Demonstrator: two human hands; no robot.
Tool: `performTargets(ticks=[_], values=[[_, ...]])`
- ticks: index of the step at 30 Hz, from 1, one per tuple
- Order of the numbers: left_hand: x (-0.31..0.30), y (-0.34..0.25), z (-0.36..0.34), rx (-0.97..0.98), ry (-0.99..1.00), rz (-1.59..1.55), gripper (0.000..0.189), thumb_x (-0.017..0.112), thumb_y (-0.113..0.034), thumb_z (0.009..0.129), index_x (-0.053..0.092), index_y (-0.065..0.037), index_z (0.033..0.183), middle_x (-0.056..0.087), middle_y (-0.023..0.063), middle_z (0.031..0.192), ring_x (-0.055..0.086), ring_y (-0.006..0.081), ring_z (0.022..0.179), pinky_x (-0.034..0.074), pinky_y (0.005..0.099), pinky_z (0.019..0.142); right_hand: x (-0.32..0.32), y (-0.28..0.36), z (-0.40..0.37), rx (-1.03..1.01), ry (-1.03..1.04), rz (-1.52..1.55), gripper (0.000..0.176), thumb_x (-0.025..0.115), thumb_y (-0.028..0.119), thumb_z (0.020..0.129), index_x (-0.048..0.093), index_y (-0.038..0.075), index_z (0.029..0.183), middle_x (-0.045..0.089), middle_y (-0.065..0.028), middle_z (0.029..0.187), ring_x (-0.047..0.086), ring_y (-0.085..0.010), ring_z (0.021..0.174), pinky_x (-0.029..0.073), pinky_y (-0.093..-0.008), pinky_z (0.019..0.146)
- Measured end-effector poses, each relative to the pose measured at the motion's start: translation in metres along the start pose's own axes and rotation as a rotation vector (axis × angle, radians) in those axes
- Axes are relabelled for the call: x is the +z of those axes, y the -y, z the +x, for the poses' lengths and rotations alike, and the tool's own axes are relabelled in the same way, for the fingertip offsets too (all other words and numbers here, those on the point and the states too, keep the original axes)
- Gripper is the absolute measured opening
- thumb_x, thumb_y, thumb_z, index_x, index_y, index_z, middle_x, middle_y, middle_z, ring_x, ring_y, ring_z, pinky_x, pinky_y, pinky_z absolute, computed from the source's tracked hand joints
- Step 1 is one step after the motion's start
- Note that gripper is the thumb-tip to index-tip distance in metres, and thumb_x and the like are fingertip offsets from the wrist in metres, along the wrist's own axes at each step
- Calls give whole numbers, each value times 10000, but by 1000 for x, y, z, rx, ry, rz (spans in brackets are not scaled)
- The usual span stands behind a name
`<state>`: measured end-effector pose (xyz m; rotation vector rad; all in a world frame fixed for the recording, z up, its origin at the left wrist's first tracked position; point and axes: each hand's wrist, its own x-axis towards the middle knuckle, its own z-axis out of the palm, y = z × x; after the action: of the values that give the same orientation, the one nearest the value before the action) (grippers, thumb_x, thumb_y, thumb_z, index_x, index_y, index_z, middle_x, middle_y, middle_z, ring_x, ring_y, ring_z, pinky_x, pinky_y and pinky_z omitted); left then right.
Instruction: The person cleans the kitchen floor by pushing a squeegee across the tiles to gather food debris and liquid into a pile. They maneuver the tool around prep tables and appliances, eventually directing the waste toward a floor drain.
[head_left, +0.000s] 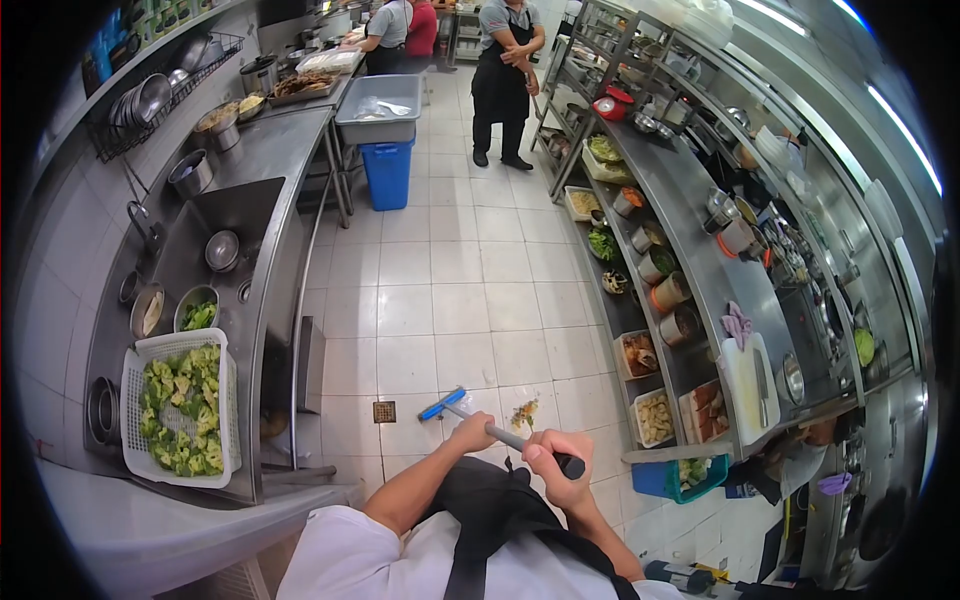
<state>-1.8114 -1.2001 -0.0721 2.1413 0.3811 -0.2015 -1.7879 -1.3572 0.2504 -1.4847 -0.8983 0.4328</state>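
Both my hands are closed round the grey handle (507, 437) of a floor tool. My left hand (472, 433) grips it lower down, nearer the blue head. My right hand (560, 466) is wrapped round it close to the black end cap. The blue head (441, 403) rests on the white tiles, between a small square drain (384, 411) on its left and a patch of food scraps (525, 413) on its right.
At left, a steel sink counter (275, 240) bears a white basket (232, 420) of broccoli. Shelves and a steel counter (700, 240) line the right. A blue bin (388, 175) stands ahead left. A person in a black apron (503, 90) stands ahead; a teal crate (712, 478) lies right.
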Motion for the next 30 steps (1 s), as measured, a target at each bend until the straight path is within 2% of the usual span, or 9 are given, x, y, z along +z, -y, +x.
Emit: performTargets(ticks=[3,6,9,12,15,21,30], values=[[3,4,-4,30,-29,10,246,722,-288,805,704,-50,863,705,222,928,688,443,904,545,529,747,2,6,-2,1,42,9,320,619,37,922,470,16,639,549,-81,592,497,-155,543,425,-312,561],[4,6,-8,28,-37,-42,223,713,-269,807,702,-49,847,700,229,906,685,447,881,539,528,734,5,6,-2,-30,20,17,349,657,87,931,501,25,626,531,-49,567,455,-123,495,344,-304,494],[2,5,-8,54,-47,-30,205,711,-248,804,698,-46,834,694,235,889,684,450,862,537,526,726,3,10,-2,-3,65,-15,305,614,25,911,467,13,645,558,-81,605,480,-151,533,405,-312,544],[2,4,-9,56,-44,-36,191,712,-235,802,696,-48,834,692,235,893,685,450,865,538,525,723,3,11,-3,2,71,-25,304,618,27,910,467,8,646,559,-85,608,483,-156,534,401,-311,543],[3,5,-11,42,-33,-39,206,717,-253,803,698,-50,833,696,229,894,689,447,868,539,525,722,6,10,-4,-31,29,10,344,659,84,925,495,25,628,510,-49,558,450,-124,485,345,-305,490],[1,-2,-17,-8,-30,-18,250,728,-303,797,702,-56,833,701,217,898,694,438,872,543,513,720,5,15,-7,0,49,-18,346,660,91,922,488,30,628,494,-43,554,447,-126,483,343,-308,488],[0,-4,-16,-7,-11,-4,228,714,-293,799,701,-68,831,705,205,906,693,427,873,547,508,723,4,15,-7,3,37,-25,358,661,101,926,486,30,623,494,-47,555,452,-136,484,352,-314,494]])
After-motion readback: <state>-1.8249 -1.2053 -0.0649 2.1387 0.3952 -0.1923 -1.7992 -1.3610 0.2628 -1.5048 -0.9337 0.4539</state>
